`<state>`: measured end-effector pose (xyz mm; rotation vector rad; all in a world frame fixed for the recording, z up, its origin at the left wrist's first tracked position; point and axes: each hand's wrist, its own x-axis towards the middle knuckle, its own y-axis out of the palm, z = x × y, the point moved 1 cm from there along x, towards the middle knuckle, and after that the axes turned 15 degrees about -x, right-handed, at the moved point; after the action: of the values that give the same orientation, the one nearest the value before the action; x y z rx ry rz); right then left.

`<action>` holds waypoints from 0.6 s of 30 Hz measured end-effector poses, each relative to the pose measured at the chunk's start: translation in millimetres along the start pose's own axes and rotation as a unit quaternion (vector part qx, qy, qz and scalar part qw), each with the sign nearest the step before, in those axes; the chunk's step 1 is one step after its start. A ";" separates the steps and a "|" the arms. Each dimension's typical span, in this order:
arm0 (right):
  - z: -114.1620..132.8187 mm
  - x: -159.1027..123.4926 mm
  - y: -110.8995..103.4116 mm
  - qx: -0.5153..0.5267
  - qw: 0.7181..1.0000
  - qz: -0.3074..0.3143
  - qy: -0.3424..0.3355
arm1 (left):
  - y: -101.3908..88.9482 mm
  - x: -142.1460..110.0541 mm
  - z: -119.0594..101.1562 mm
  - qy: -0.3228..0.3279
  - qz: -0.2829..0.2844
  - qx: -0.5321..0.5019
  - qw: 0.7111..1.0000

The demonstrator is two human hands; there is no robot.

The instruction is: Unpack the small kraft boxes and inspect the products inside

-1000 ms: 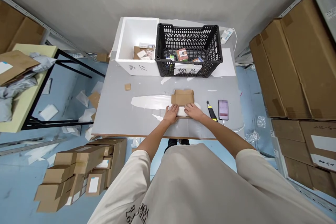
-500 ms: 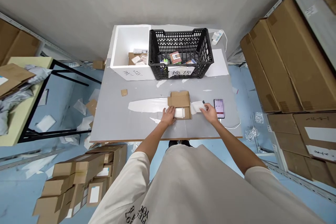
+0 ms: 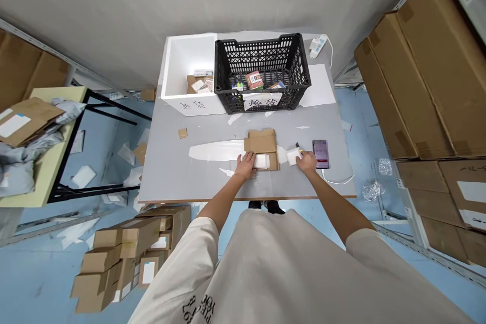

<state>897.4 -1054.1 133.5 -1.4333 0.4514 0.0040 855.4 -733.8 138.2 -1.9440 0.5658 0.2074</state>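
An open brown cardboard box (image 3: 261, 143) lies on the table, flap folded back, with a flat white piece (image 3: 261, 161) in its near part. My left hand (image 3: 246, 165) rests at the box's left edge, its fingers apart and touching the cardboard. To the right of the box, my right hand (image 3: 307, 162) pinches the edge of a small white packet (image 3: 292, 156). A slim dark-tipped tool with some yellow (image 3: 298, 146) shows beside those fingers; I cannot tell whether the hand touches it. Just right of this hand lies a phone (image 3: 321, 153) with a cable.
Behind stand a white foam box (image 3: 193, 105) and a black plastic crate (image 3: 261, 93), both with small packages inside. A small brown piece (image 3: 183, 133) lies on the left of the table. Cartons (image 3: 436, 61) fill the right shelf; more boxes (image 3: 125, 243) are stacked at lower left.
My right hand has drawn the white packet slightly nearer to me, and more of the slim tool shows. My left hand stays at the box. The whole view has shifted a little.
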 end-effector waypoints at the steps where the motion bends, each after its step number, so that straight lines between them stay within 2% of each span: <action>1: 3.9 -4.2 -2.6 -0.007 1.000 -0.024 -0.010 | 0.0 0.0 0.2 0.001 -0.001 0.000 1.000; 4: 26.9 -20.9 -8.8 0.011 0.995 -0.065 -0.074 | 0.0 0.0 1.1 0.005 -0.004 -0.005 1.000; 6: 51.6 -33.4 -7.4 0.051 0.989 -0.011 -0.137 | 0.1 -0.1 2.0 0.007 -0.007 -0.009 1.000; 9: 93.5 -49.0 2.1 0.058 0.978 0.081 -0.183 | 0.5 -0.5 3.4 0.008 -0.012 -0.015 1.000; 11: 117.4 -54.3 9.8 0.024 0.979 0.101 -0.173 | 1.3 -0.7 4.3 0.010 -0.012 -0.017 1.000; 13: 134.3 -55.7 16.5 -0.003 0.984 0.119 -0.134 | 2.4 -0.8 5.4 0.012 -0.015 -0.019 1.000; 18: 152.7 -54.0 25.0 -0.027 0.989 0.136 -0.049 | 4.3 -0.8 8.2 0.016 -0.019 -0.027 0.999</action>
<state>886.5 -890.6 136.5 -1.4076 0.5650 0.3065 853.5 -727.6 131.5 -2.0126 0.5492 0.1693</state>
